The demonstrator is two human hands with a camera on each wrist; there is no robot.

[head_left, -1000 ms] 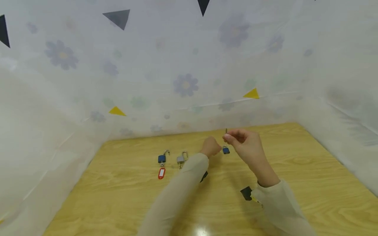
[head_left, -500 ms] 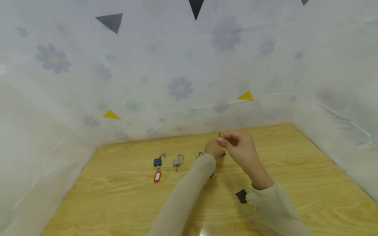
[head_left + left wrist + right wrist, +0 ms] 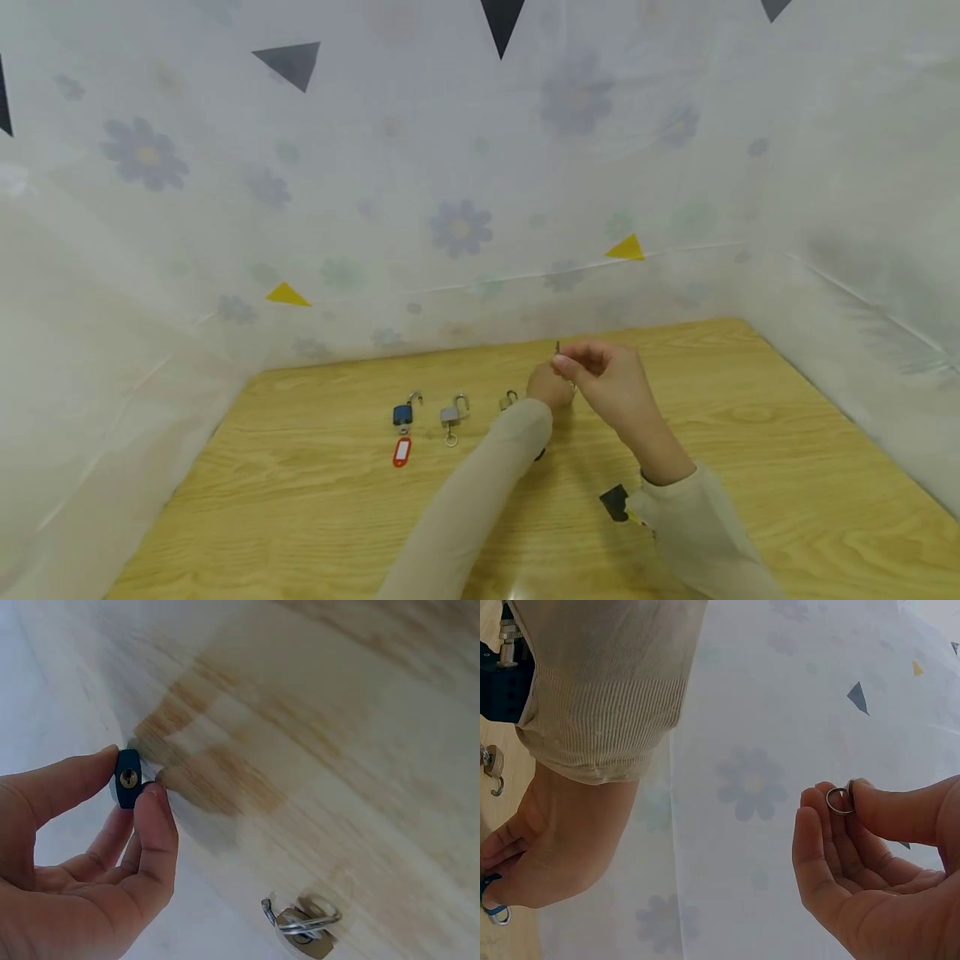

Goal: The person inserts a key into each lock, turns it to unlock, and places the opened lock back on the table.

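Observation:
My left hand [image 3: 136,778] pinches a small blue padlock [image 3: 127,777] between thumb and forefinger, its keyhole facing the wrist camera. In the head view this hand [image 3: 551,386] hovers just above the wooden table [image 3: 750,467] and hides the padlock. My right hand [image 3: 572,361] is right beside it, slightly higher, and pinches a small key [image 3: 557,347] that points up. The right wrist view shows a metal key ring [image 3: 839,801] between the thumb and fingers of that hand [image 3: 844,802]. The blue padlock [image 3: 489,901] peeks out under the left hand there.
Three open padlocks lie in a row left of my hands: a blue one [image 3: 402,412] with a red tag [image 3: 402,452], a silver one [image 3: 451,412] and a brass one [image 3: 507,401] [image 3: 304,931]. Flowered white sheeting [image 3: 457,225] walls the table on three sides.
The blue padlock that showed beside my left hand is now hidden in its pinch. Both hands have drawn closer together; the right hand and key dropped slightly toward the left.

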